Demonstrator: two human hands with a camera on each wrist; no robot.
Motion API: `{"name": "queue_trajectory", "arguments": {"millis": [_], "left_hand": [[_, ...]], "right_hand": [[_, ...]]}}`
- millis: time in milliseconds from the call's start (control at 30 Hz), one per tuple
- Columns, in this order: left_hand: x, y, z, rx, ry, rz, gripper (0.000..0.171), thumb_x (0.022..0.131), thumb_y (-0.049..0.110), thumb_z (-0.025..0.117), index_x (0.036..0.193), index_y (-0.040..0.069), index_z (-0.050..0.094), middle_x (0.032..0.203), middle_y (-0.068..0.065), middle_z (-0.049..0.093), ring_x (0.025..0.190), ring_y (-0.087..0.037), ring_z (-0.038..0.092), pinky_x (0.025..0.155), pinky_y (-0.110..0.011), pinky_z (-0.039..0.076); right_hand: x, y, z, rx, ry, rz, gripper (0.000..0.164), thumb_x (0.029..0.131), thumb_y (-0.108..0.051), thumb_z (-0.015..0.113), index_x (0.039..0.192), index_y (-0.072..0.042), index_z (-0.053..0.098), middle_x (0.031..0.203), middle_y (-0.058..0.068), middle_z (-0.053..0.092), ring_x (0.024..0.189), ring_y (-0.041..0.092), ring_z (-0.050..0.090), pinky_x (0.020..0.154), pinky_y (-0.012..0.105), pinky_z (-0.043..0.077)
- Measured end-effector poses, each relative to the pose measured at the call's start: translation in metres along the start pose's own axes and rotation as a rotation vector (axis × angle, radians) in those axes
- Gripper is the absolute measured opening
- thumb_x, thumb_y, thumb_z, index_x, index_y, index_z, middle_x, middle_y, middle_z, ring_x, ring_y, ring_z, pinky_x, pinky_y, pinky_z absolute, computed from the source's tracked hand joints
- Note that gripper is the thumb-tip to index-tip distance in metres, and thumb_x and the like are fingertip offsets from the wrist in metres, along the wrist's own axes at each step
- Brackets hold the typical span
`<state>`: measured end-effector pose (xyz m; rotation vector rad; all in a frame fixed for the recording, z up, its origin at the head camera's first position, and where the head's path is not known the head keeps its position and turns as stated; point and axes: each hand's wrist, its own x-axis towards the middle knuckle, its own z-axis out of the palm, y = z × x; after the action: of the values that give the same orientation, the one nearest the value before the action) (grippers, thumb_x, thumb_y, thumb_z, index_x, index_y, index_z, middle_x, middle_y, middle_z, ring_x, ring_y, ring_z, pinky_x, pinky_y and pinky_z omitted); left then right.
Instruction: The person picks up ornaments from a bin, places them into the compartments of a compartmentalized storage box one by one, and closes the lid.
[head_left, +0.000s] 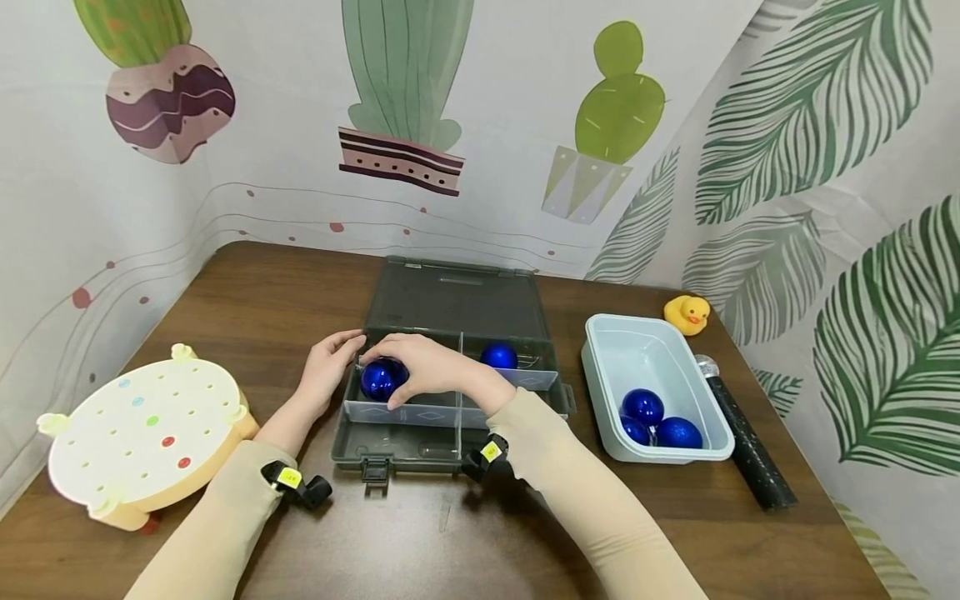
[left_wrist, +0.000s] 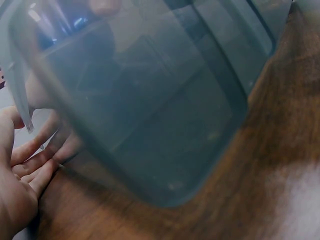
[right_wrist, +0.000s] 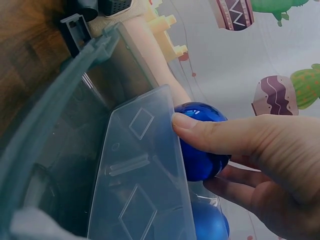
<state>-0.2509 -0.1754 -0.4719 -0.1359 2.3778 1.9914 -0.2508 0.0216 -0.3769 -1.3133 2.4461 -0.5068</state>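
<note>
A shiny blue ball (head_left: 379, 380) sits low in the left part of the dark grey divided box (head_left: 405, 450), gripped by my right hand (head_left: 431, 367). In the right wrist view the thumb lies along the near side of this ball (right_wrist: 202, 145), beside a clear divider (right_wrist: 145, 170). My left hand (head_left: 327, 367) touches the box's left side near its back corner, fingers stretched out; the left wrist view shows that hand (left_wrist: 30, 170) against the box wall. Another blue ball (head_left: 498, 356) lies in the back right compartment.
A pale blue tub (head_left: 622, 350) with several blue balls stands on the right, with a yellow rubber duck (head_left: 686, 314) and a black microphone (head_left: 750, 442) beside it. A round white pegboard toy (head_left: 150, 425) stands at the left. The box lid (head_left: 459, 300) lies open behind.
</note>
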Motion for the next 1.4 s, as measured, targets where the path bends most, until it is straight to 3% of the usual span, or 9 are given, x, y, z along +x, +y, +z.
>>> {"name": "queue_trajectory", "arguments": {"millis": [600,833,967,1200,1400], "left_hand": [[-0.001,0.001,0.000,-0.018,-0.006,0.000,0.053,0.101,0.033,0.050,0.140,-0.003,0.049,0.144,-0.024,0.048,0.131,-0.035,0.046,0.113,-0.045,0.036],[-0.002,0.001,0.000,-0.021,0.000,-0.002,0.052,0.101,0.031,0.051,0.139,-0.004,0.049,0.144,-0.023,0.048,0.132,-0.034,0.046,0.114,-0.045,0.036],[-0.002,0.001,0.001,-0.011,0.009,-0.005,0.051,0.101,0.031,0.051,0.138,-0.003,0.050,0.143,-0.022,0.050,0.129,-0.031,0.049,0.111,-0.041,0.039],[-0.003,0.002,0.002,0.003,0.018,-0.008,0.049,0.101,0.031,0.051,0.138,-0.001,0.052,0.140,-0.022,0.053,0.114,-0.011,0.056,0.097,-0.019,0.044],[-0.003,0.003,0.001,0.007,0.016,-0.003,0.049,0.101,0.030,0.051,0.139,-0.002,0.051,0.141,-0.021,0.052,0.113,-0.009,0.055,0.101,-0.023,0.043]], "right_hand": [[-0.001,0.000,0.000,-0.010,-0.033,0.016,0.064,0.084,-0.026,0.078,0.140,-0.011,0.052,0.145,0.003,0.052,0.137,0.020,0.043,0.119,0.037,0.028],[-0.005,0.000,-0.003,0.005,0.010,-0.013,0.055,0.086,-0.023,0.076,0.136,-0.010,0.056,0.139,0.003,0.057,0.133,0.019,0.049,0.116,0.038,0.033],[-0.011,0.000,-0.007,0.033,0.093,-0.017,0.043,0.089,-0.020,0.073,0.128,-0.009,0.061,0.130,0.004,0.063,0.122,0.020,0.057,0.107,0.034,0.044],[-0.030,-0.003,-0.025,0.025,0.331,-0.052,0.026,0.090,-0.010,0.070,0.116,-0.006,0.067,0.114,0.007,0.070,0.106,0.020,0.065,0.093,0.033,0.054],[-0.052,-0.003,-0.051,-0.091,0.533,-0.049,0.021,0.089,-0.007,0.069,0.110,-0.007,0.070,0.108,0.005,0.071,0.100,0.017,0.065,0.087,0.029,0.055]]}}
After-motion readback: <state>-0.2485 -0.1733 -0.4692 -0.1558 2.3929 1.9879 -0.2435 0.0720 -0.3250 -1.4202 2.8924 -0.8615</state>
